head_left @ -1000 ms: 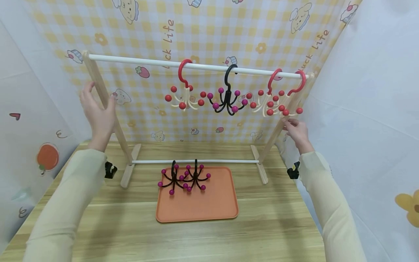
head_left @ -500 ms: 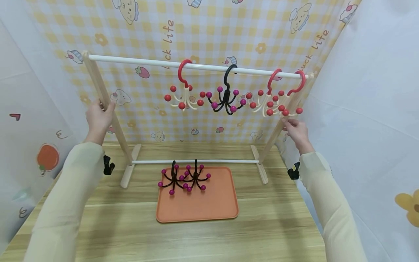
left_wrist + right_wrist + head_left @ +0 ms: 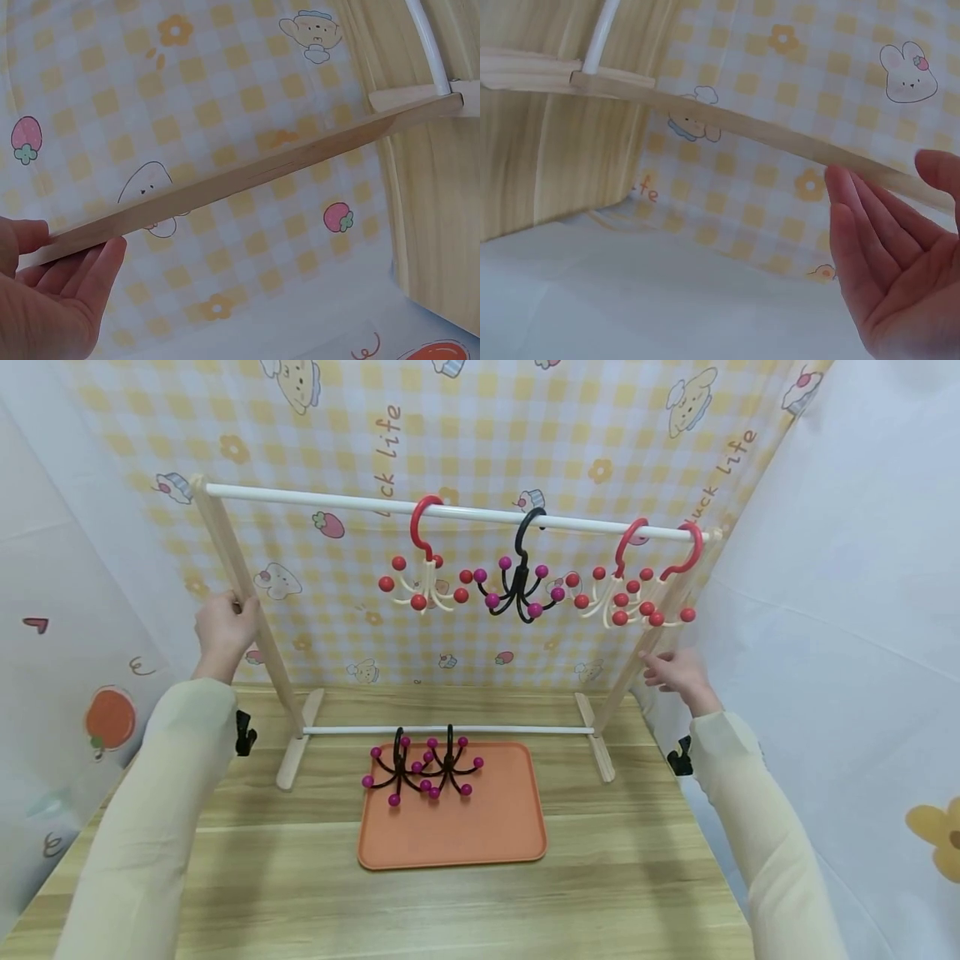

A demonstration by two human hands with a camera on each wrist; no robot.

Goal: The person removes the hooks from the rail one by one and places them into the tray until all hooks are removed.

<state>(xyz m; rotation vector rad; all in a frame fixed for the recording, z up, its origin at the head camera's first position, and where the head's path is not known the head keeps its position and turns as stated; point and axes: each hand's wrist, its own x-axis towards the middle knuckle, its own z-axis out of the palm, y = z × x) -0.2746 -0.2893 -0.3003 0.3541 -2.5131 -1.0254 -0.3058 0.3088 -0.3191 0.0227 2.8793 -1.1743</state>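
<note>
My left hand grips the left wooden post of a hanging rack, thumb on one side and fingers on the other in the left wrist view. My right hand is beside the right wooden post. In the right wrist view its fingers are extended near the post's lower edge, the thumb spread away above. From the rack's white top rail hang a red-hooked cream hanger with red balls, a black hanger with magenta balls, and two more red-hooked hangers at the right, overlapping.
An orange tray sits on the wooden table before the rack. Two black multi-arm hangers with magenta balls lie on it, arms overlapping. A white lower rail joins the rack's feet. A checked cloth hangs behind.
My left hand has come down slightly and closed round the left post. My right hand has loosened from the right post, its fingers opening and shifting slightly down. The hangers keep their places.
</note>
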